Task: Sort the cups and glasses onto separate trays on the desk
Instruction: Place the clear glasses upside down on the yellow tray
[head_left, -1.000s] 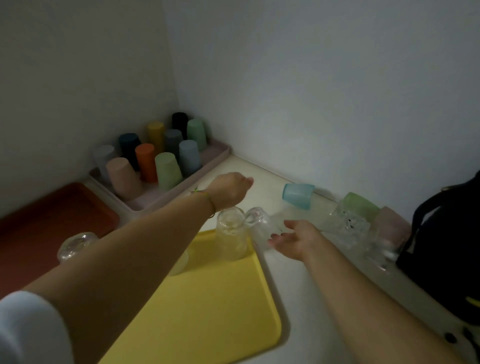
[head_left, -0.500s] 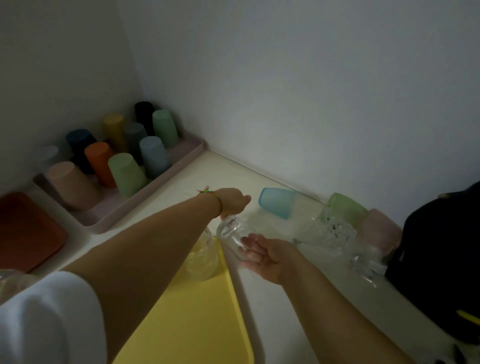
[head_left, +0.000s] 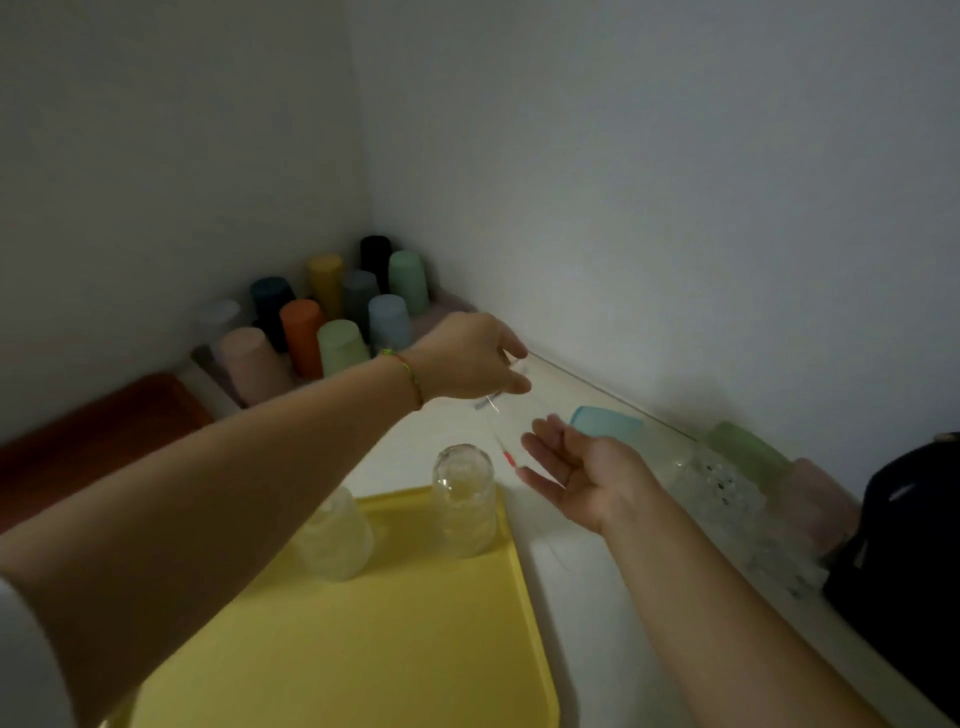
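The left hand (head_left: 470, 358) reached out past the far edge of the yellow tray (head_left: 363, 639), its fingers curled down around the top of a clear glass (head_left: 506, 415) that was too blurred to make out fully; the glass hung in the air beyond the tray's far right corner, and a small red mark showed near its lower end. A thin woven bracelet (head_left: 408, 371) sat on that wrist. The right hand (head_left: 576, 470) was held palm up with fingers spread, just beside the lower end of the glass, right of the tray's far corner; whether it touched the glass could not be told. On the yellow tray stood two clear glasses upside down: one (head_left: 464, 499) close to the far right corner, another (head_left: 332, 535) to its left, partly behind the left forearm. Beyond the tray's far right corner a blue cup (head_left: 605, 423) lay on its side on the desk (head_left: 587, 597), and further right along the wall lay a patterned glass (head_left: 717, 488), a green cup (head_left: 748, 452) and a pink cup (head_left: 815, 493). Past the tray's far left side, a pink tray (head_left: 441, 312) in the corner held coloured cups (head_left: 343, 345) upside down, and a red tray (head_left: 88, 441) lay left of the yellow one.
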